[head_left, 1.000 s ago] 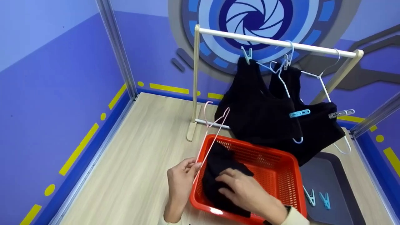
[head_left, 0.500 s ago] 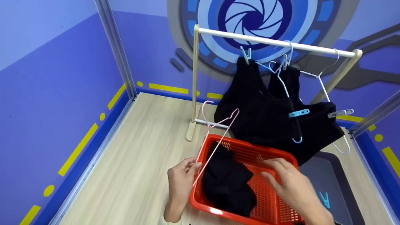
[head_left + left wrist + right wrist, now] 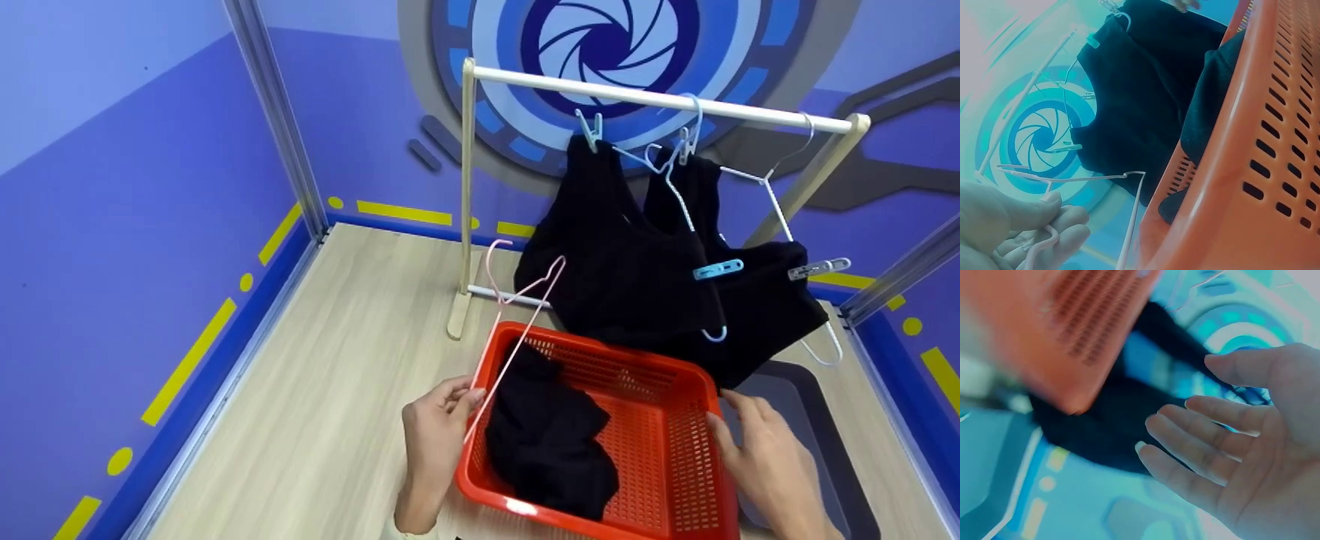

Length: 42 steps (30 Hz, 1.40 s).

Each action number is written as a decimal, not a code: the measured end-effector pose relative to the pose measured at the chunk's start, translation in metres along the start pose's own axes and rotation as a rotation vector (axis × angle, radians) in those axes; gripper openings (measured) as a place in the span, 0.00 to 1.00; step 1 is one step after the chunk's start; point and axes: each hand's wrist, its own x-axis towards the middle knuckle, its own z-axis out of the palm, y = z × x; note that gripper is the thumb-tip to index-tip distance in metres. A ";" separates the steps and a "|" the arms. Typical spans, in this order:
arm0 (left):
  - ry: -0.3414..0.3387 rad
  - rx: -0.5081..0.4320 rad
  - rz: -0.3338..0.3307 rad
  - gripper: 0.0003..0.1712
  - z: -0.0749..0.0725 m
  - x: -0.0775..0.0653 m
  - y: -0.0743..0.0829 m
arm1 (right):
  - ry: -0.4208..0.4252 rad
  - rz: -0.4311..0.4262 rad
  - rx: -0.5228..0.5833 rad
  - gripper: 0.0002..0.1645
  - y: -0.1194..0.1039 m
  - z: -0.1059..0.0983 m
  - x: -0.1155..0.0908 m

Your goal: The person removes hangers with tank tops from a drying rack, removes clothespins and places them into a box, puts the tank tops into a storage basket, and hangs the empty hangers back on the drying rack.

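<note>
The left hand (image 3: 439,427) pinches a slim pink wire hanger (image 3: 502,302) slanting across a red perforated plastic basket's (image 3: 634,442) left rim; a crumpled black cloth garment (image 3: 551,450) lies inside. The right hand (image 3: 772,454), fingers spread, partly hides a dark grey tray (image 3: 802,397). Behind, a pale wooden rack (image 3: 466,180) bears two black sleeveless tops (image 3: 622,259).

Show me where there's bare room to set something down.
Bare tabletop stretches from the left wall to the left hand and red basket. Inside the basket, the floor right of the black cloth is bare. It's crowded on the right: hanging black tops and the right hand hide parts of the grey tray.
</note>
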 end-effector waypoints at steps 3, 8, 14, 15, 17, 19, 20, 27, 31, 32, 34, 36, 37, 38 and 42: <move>0.003 0.006 0.000 0.09 0.000 0.000 0.001 | -0.062 0.066 -0.020 0.31 0.016 0.009 -0.001; 0.000 0.012 0.008 0.09 0.000 0.001 0.001 | -0.098 0.077 -0.032 0.37 0.031 0.026 -0.006; -0.002 0.001 0.010 0.08 0.001 0.002 0.003 | -0.060 0.044 -0.086 0.33 0.036 0.042 -0.012; 0.000 0.001 0.006 0.09 0.001 0.002 0.004 | -0.050 0.043 -0.093 0.30 0.037 0.044 -0.012; 0.005 0.011 0.001 0.09 0.001 0.002 0.004 | -0.034 0.050 -0.101 0.27 0.039 0.048 -0.013; 0.011 0.021 0.000 0.09 0.001 0.003 0.005 | -0.030 0.066 -0.100 0.25 0.040 0.052 -0.013; 0.015 0.029 0.003 0.09 0.001 0.004 0.005 | -0.036 0.077 -0.101 0.24 0.041 0.053 -0.013; 0.026 0.070 0.047 0.09 0.001 0.012 0.013 | -0.045 0.082 -0.107 0.21 0.044 0.058 -0.011; 0.027 0.096 0.096 0.09 0.001 0.022 0.021 | -0.018 0.063 -0.105 0.20 0.045 0.059 -0.010; 0.028 0.100 0.106 0.10 0.001 0.025 0.023 | -0.015 0.063 -0.105 0.20 0.045 0.060 -0.010; 0.035 0.093 0.120 0.10 0.001 0.032 0.028 | -0.015 0.066 -0.104 0.20 0.045 0.060 -0.010; 0.040 0.066 0.117 0.09 0.001 0.038 0.031 | -0.017 0.070 -0.099 0.20 0.045 0.060 -0.010; 0.040 0.042 0.107 0.09 0.002 0.041 0.033 | -0.019 0.072 -0.093 0.20 0.045 0.060 -0.010; 0.039 0.016 0.099 0.08 0.002 0.044 0.035 | -0.020 0.074 -0.087 0.20 0.046 0.061 -0.010; 0.037 -0.061 0.063 0.08 0.003 0.052 0.041 | -0.023 0.086 -0.064 0.20 0.046 0.061 -0.011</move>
